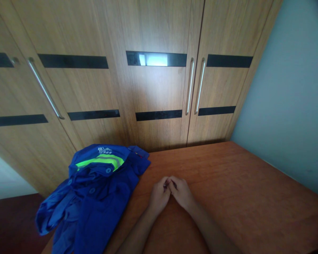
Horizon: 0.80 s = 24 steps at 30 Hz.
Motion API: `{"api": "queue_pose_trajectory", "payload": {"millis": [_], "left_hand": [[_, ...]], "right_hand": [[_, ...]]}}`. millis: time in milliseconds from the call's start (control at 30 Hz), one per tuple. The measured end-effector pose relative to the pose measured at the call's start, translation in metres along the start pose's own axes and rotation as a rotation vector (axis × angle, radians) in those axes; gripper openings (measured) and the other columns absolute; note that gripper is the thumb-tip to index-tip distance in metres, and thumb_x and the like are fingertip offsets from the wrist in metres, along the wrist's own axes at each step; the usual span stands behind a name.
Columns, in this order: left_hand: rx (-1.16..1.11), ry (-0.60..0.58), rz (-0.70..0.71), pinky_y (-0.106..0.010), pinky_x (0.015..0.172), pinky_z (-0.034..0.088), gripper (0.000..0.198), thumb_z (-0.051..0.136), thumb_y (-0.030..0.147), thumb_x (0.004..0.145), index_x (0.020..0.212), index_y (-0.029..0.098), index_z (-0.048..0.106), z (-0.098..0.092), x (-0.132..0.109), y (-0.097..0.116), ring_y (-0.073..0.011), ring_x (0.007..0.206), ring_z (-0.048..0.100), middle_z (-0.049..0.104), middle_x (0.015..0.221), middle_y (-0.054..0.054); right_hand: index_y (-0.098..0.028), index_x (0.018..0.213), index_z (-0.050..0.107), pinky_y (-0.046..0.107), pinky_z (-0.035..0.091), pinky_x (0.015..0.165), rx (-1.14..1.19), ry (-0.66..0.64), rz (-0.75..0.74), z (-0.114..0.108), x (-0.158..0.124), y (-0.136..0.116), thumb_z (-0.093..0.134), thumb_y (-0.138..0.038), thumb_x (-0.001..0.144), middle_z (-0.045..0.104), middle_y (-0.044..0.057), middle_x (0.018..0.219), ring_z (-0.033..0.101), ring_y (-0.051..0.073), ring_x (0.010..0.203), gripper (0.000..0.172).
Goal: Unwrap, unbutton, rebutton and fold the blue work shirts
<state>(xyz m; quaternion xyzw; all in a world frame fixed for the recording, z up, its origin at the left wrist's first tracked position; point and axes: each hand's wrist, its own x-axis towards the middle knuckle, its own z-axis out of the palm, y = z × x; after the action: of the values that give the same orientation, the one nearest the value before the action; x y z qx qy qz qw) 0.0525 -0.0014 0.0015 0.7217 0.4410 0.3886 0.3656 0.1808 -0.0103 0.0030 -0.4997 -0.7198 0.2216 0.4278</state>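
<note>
My left hand [159, 196] and my right hand [181, 193] meet at their fingertips above the reddish-brown wooden table [228, 183], near its middle. Both have curled fingers and thumbs touching each other. Something small and dark shows between the fingers, too small to make out. To the left of my left hand lies a crumpled blue jacket [106, 204] with a bright yellow-green and grey stripe, round blue buttons and white printing. Neither hand touches it. Part of the jacket hangs over the table's left edge.
A wooden wardrobe [153, 88] with black strips and long metal handles stands behind the table. On the right, a pale blue-grey wall [288, 106] runs along the table's edge. Dark floor [13, 222] shows at the lower left.
</note>
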Motion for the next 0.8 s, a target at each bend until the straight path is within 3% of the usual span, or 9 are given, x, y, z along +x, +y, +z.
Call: {"api": "queue_pose_trajectory", "payload": {"millis": [800], "left_hand": [[0.023, -0.002, 0.008, -0.025, 0.067, 0.045, 0.015, 0.044, 0.023, 0.087, 0.085, 0.019, 0.058, -0.0013, 0.0001, 0.0043, -0.0157, 0.074, 0.062, 0.066, 0.08, -0.002]], "right_hand": [[-0.02, 0.078, 0.062, 0.022, 0.042, 0.065, -0.028, -0.004, 0.008, -0.0009, -0.0001, -0.0007, 0.041, -0.018, 0.09, 0.065, 0.002, 0.072, 0.061, 0.014, 0.068, 0.024]]}}
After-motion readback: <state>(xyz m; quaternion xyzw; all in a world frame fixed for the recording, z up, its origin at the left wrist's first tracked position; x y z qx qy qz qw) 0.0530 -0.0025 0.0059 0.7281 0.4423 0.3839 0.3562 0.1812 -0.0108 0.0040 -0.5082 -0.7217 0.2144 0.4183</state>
